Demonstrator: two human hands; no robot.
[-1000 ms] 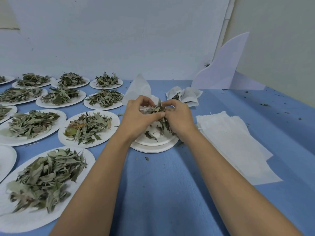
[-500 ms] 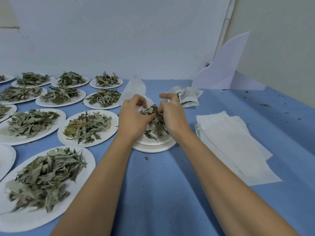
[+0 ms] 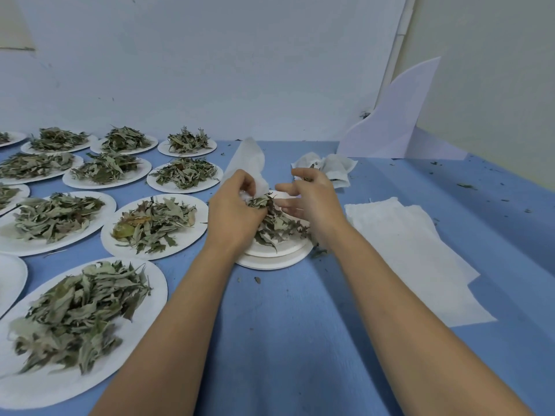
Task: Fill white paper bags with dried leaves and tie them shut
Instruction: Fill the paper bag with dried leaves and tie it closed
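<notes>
1. On the left of the desk (image 3: 285, 340), the full plates (image 3: 180, 246) of leaves sit apart from the work and play no part in this move.
2. Your left grip (image 3: 237, 211) is curled and pinches the mouth of the white bag (image 3: 250, 162). The bag rises up and away from you behind the knuckles, with a clump of leaves at its opening.
3. The dried leaves (image 3: 279, 226) lie loose on the stacked plate (image 3: 276, 262), just below and to the right of that mouth, between your hands.
4. Your right grip (image 3: 312, 202) is released, fingers spread and holding nothing. It sits beside the pile and is the nearer hand to it, so I judge it should sweep leaves leftward and up into the bag.
5. The spare bags (image 3: 414, 244) lie flat to the right.
</notes>
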